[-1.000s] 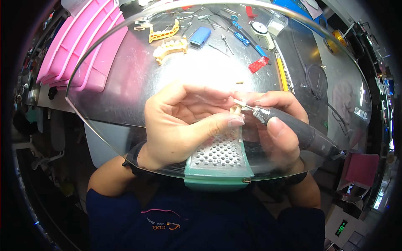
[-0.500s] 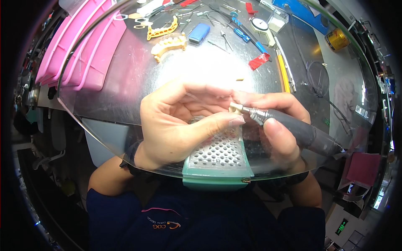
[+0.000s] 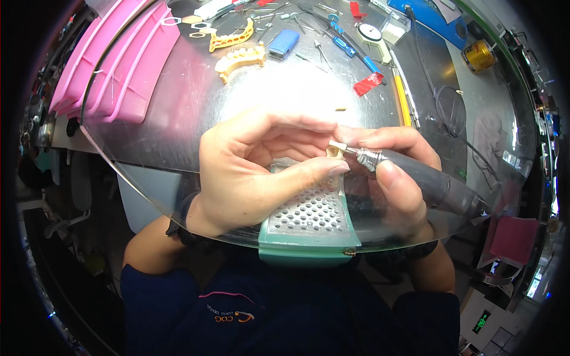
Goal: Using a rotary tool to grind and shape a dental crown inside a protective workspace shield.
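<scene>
Between the thumb and fingertips of my left hand point(image 3: 240, 178) is a small cream dental crown point(image 3: 333, 153), its hollow side partly showing. My right hand point(image 3: 401, 193) is closed around a dark grey rotary handpiece point(image 3: 430, 181), which points left. The handpiece's thin metal tip reaches the crown's upper edge; whether it touches cannot be made out. The fingertips of both hands meet or nearly meet behind the crown. Below them lies a perforated metal plate in a green frame point(image 3: 309, 242), partly covered by my left hand.
A clear curved shield spans the view above my hands. Beyond them on the metal bench are two yellowish dental models point(image 3: 240, 61), a blue block point(image 3: 284, 44), scattered burs, a dial gauge point(image 3: 370, 33) and a yellow pencil point(image 3: 402, 98). Pink trays point(image 3: 133, 77) stand left, a gold can point(image 3: 478, 56) right.
The crown has turned slightly between my left fingers, so more of its hollow shows. The handpiece tip has shifted a little with it. Both hands keep their grips.
</scene>
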A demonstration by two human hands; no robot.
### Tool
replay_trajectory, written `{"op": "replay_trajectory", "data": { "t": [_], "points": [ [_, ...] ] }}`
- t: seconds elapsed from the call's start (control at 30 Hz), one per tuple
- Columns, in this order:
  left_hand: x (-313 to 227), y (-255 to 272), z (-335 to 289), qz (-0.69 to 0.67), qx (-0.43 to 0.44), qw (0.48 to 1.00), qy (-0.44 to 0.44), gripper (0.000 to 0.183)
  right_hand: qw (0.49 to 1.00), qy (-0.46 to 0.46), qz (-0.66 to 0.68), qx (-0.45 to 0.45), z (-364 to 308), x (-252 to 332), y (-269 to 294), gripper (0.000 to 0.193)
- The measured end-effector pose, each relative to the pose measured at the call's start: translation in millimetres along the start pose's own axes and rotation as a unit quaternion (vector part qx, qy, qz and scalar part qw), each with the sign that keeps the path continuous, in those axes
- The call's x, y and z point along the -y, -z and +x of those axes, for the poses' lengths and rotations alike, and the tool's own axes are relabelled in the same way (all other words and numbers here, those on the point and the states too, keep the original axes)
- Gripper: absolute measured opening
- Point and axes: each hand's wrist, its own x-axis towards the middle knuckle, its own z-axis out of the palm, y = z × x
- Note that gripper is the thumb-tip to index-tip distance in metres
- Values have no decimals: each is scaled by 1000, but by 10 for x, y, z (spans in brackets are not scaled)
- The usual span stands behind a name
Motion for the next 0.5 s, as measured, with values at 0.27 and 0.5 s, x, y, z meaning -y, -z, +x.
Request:
{"op": "replay_trajectory", "data": {
  "t": [0.27,0.5],
  "points": [
    [10,2,0,-9,7,1000,1,34,1000,9,-12,0,6,-13,-6,25],
    [0,-3,-1,-8,5,1000,9,35,1000,-16,-8,-14,-4,2,-1,24]
  ]
}}
